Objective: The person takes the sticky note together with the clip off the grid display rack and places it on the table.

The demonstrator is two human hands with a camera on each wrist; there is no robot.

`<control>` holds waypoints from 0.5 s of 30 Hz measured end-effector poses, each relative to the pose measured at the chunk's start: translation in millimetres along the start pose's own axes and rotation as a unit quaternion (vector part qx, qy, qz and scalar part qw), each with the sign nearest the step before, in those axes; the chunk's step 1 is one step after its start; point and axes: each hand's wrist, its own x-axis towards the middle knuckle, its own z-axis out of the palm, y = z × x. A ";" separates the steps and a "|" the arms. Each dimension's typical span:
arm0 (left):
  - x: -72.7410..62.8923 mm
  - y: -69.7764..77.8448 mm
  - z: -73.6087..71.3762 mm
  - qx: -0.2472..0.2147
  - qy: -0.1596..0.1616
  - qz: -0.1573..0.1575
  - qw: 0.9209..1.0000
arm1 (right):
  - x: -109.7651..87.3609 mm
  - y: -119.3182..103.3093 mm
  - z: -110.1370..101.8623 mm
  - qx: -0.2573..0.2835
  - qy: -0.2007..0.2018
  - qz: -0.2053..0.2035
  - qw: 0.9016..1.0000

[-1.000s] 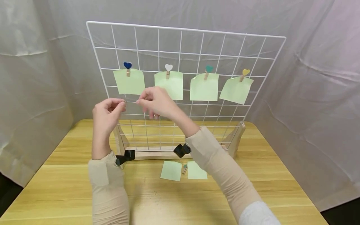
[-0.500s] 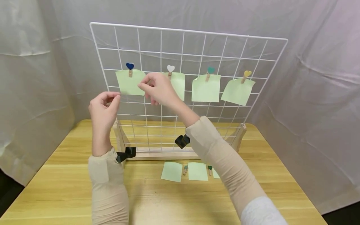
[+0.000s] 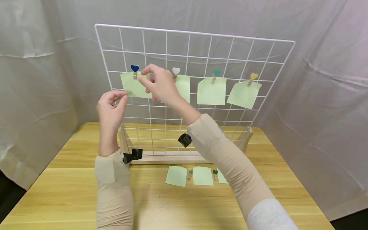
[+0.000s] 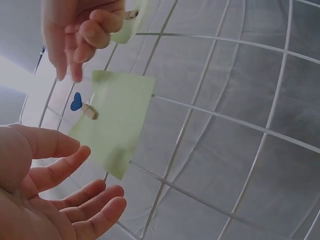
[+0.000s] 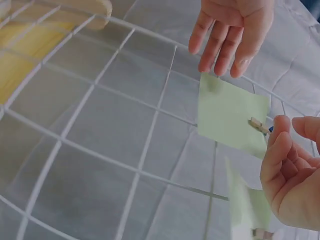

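A pale green sticky note (image 3: pixel 130 86) hangs at the left of the white wire grid, under a small wooden clothespin with a blue heart (image 3: pixel 134 68). My left hand (image 3: pixel 110 107) is at the note's lower left corner, fingers loosely bent, thumb and forefinger apart with nothing between them. Just right of the blue-heart clothespin is my right hand (image 3: pixel 162 83), its thumb and forefinger spread and holding nothing. It partly covers the second note (image 3: pixel 184 88) and its white-heart clothespin (image 3: pixel 176 71). In the right wrist view, a fingertip overlaps the blue heart (image 5: pixel 271 129).
Two more notes hang to the right, under a teal-heart clothespin (image 3: pixel 216 72) and a yellow-heart clothespin (image 3: pixel 254 76). The grid stands in a wooden base (image 3: pixel 169 159). On the table before it lie several notes (image 3: pixel 203 175) and two clothespins (image 3: pixel 215 174). Grey cloth (image 3: pixel 310 105) surrounds the table.
Both hands have risen from below the left note. My right hand has gone up beside the blue-heart clothespin, its thumb and forefinger parting. My left hand has come up to the note's lower corner.
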 end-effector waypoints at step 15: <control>-1.2 -1.1 3.1 -0.034 0.006 0.000 0.999 | 7.2 -9.3 -4.6 -0.062 -0.003 -0.007 0.998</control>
